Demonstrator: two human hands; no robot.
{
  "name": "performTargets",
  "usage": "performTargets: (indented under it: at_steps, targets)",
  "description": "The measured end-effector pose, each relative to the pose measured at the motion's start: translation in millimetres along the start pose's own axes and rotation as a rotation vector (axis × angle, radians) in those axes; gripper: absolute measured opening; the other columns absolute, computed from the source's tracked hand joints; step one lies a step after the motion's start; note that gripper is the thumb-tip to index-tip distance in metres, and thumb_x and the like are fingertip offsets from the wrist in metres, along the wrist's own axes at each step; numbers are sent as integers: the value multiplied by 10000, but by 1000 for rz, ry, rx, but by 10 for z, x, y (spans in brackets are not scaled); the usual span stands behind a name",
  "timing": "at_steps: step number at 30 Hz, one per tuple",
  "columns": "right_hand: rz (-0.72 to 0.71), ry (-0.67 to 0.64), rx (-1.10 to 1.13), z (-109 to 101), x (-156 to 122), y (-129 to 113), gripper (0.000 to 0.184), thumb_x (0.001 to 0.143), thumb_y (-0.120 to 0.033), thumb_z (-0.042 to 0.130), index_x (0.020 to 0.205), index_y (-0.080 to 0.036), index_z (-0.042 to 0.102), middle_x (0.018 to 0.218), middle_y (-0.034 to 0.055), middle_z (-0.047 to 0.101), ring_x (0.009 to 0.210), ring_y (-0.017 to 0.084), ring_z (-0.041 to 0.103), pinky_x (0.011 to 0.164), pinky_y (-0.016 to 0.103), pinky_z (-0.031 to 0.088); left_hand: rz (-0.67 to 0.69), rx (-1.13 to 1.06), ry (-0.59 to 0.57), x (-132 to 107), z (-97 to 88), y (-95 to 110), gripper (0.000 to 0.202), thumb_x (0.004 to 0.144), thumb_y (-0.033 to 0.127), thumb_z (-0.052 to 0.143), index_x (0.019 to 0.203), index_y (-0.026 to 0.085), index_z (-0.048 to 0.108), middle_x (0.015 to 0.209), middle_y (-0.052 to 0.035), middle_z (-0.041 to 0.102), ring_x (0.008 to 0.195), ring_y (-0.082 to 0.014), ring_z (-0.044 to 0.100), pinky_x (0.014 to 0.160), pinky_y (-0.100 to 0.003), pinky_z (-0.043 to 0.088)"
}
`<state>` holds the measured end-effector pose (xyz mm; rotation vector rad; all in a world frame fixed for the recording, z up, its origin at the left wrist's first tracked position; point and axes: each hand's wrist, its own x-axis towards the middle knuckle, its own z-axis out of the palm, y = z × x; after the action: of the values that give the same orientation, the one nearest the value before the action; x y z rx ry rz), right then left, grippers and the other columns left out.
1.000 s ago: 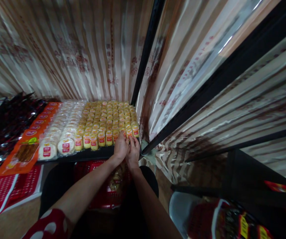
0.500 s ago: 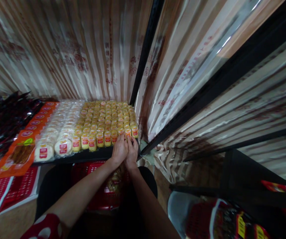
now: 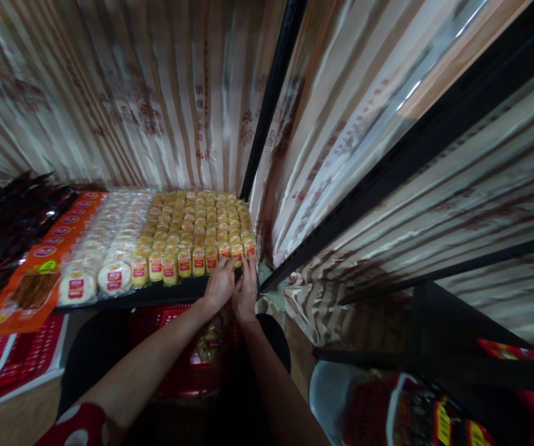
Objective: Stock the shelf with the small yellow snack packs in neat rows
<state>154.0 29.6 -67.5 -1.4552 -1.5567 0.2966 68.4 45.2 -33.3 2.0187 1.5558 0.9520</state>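
Small yellow packets (image 3: 198, 261), soft blocks in crinkled clear film with red labels, standing in tight rows at the right end of a black shelf (image 3: 150, 297). Left hand (image 3: 220, 284) and right hand (image 3: 245, 290) close together at the front row, fingers curled, tips against the rightmost packets; from here I can't tell whether either grip has hold of one or how far it's open. Flat white rounds (image 3: 114, 276) in glossy wrap to the left, then a smooth orange pouch (image 3: 25, 310) overhanging the edge. Narrow dark front strip before the rows; pleated, sheeny curtain (image 3: 155, 80) close behind; slotted black post (image 3: 274, 87) at the back right corner.
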Motion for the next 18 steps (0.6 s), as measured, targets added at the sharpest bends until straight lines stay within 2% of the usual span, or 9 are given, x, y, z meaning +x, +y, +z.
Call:
performTargets:
  at_steps: [4, 9, 12, 18]
  targets:
    - [-11, 11, -74, 6, 74, 19, 552, 827, -75, 284, 1376, -115, 327, 1455, 143, 288, 1366, 189, 218, 1081, 427, 301, 37, 99, -9, -16, -27, -32, 434, 803, 35, 361, 1180, 154, 538, 1074, -99, 557, 984, -173, 558, 876, -315, 484]
    - [-24, 48, -136, 75, 145, 79, 539, 846, -78, 278, 1382, -118, 318, 1422, 147, 357, 1352, 199, 247, 1070, 465, 298, 209, 247, -40, -39, -57, -110, 400, 833, 63, 392, 1203, 141, 522, 1275, -135, 499, 1210, -224, 442, 992, -385, 419]
    - [-51, 48, -158, 110, 152, 88, 510, 859, -93, 279, 1362, -115, 357, 1380, 152, 418, 1332, 199, 285, 1060, 469, 305, 234, 298, -61, -50, -52, -150, 398, 837, 76, 413, 1220, 130, 506, 1302, -143, 488, 1222, -230, 437, 1000, -391, 414]
    - [-37, 44, -180, 120, 150, 103, 459, 880, -133, 284, 1318, -75, 410, 1352, 179, 436, 1296, 204, 336, 1054, 446, 309, 223, 316, -46, -63, 8, -188, 415, 837, 78, 410, 1245, 110, 478, 1315, -155, 479, 1232, -233, 430, 1002, -388, 408]
